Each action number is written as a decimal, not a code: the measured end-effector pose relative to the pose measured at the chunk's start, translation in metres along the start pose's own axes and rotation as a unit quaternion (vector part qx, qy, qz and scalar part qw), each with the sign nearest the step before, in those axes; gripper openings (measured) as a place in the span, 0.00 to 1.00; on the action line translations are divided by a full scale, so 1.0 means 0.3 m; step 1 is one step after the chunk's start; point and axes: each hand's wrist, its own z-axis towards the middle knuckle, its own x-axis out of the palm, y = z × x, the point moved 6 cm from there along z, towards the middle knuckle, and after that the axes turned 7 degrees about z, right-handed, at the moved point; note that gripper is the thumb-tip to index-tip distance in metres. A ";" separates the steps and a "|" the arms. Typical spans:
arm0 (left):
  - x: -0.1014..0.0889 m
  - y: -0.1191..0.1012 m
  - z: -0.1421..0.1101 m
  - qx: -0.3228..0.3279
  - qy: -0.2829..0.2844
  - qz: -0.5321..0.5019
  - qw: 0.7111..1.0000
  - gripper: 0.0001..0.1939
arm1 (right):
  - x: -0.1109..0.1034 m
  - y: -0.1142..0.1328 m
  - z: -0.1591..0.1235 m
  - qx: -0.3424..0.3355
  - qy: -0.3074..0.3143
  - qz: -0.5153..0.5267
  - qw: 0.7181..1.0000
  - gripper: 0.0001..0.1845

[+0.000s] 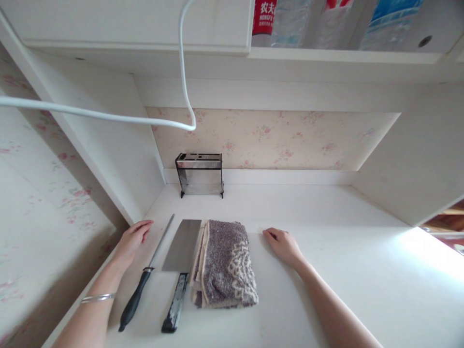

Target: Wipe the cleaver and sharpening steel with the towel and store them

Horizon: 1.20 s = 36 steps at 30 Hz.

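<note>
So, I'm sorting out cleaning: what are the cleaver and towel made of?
The cleaver looks like satin steel from its even gray sheen; its patchy black handle could be plastic or wood. The towel seems matte cotton or blend: fuzzy pile.

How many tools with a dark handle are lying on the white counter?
2. The sharpening rod lies just to the right of the left hand, and the cleaver lies between it and the folded towel. Under the towel, I cannot see.
</note>
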 end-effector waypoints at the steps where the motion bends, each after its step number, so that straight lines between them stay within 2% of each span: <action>1: 0.001 -0.006 -0.004 0.000 -0.001 0.000 1.000 0.19 | 0.000 -0.001 0.000 -0.001 0.000 0.000 1.000 0.20; 8: 0.002 -0.032 -0.022 0.000 -0.008 0.000 1.000 0.19 | 0.000 0.002 0.000 -0.009 0.000 0.003 1.000 0.20; 36: -0.003 -0.011 -0.007 0.004 -0.010 0.013 1.000 0.20 | -0.005 0.011 -0.004 -0.003 0.005 -0.004 1.000 0.20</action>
